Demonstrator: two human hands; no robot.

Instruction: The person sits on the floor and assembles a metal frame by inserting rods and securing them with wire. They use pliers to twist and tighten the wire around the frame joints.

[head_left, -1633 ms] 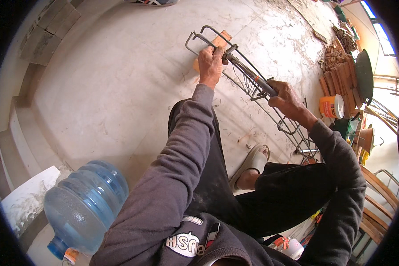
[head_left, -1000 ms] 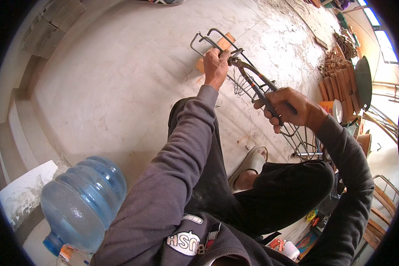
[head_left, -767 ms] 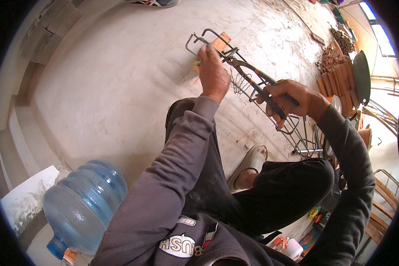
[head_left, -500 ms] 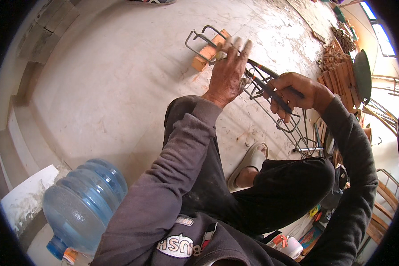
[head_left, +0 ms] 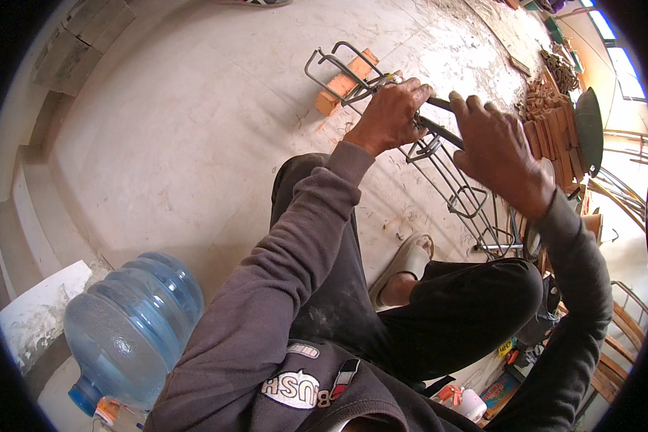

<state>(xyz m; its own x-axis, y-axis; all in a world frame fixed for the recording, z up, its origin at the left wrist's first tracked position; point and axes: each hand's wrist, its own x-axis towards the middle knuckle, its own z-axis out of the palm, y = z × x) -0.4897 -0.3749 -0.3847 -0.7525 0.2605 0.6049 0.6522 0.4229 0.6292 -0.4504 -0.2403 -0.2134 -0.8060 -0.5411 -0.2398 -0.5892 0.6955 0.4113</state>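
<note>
A long cage of thin bent steel rods (head_left: 457, 189) slants from upper middle to lower right, its far end resting across an orange brick (head_left: 345, 85). Over its upper part is my left hand (head_left: 390, 115), fingers curled closed; what they grip is hidden under the hand. Two dark handles of a pincers-like tool (head_left: 443, 131) stretch between my hands; the tool's head is hidden by the left hand. My right hand (head_left: 502, 153) is closed over the handle ends, its back turned up, the thumb beside the lower handle.
A large blue water bottle (head_left: 133, 324) lies at the lower left. Stacked reddish tiles (head_left: 551, 137) and a dark green basin (head_left: 589, 129) stand at the right. My sandalled foot (head_left: 405, 270) is beside the cage. Grey blocks (head_left: 65, 61) line the upper left.
My left hand has gone from flat, spread fingers to a curled grip, moving slightly right. My right hand has risen and turned over, its back now up; the tool handles shifted with it.
</note>
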